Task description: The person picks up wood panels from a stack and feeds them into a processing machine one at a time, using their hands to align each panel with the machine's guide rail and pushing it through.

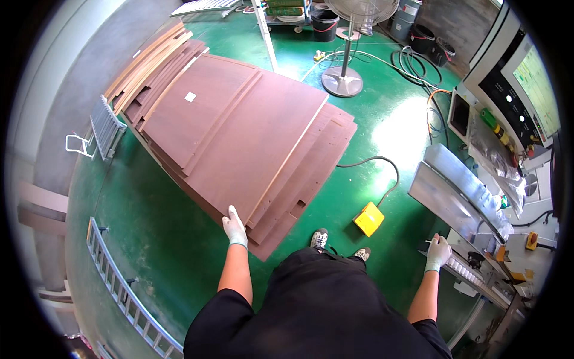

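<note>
My left hand (235,227), in a pale glove, rests at the near edge of a stack of brown panels (251,143), with its visible fingers stretched out and apart. The top panel lies slightly askew over larger ones, and a small white label (190,97) sticks to one panel on its far left part. Over to the right, my right hand (438,251), gloved too, is closed at the front edge of a machine (469,272). Something small and pale shows by its fingertips, too small to make out.
A yellow foot pedal (369,219) with a dark cable lies on the green floor between stack and machine. Farther off stand a pedestal fan (342,81), coiled hoses (412,66) and buckets (324,25). A metal ladder (128,293) lies at the left; a screen (536,90) is at the right.
</note>
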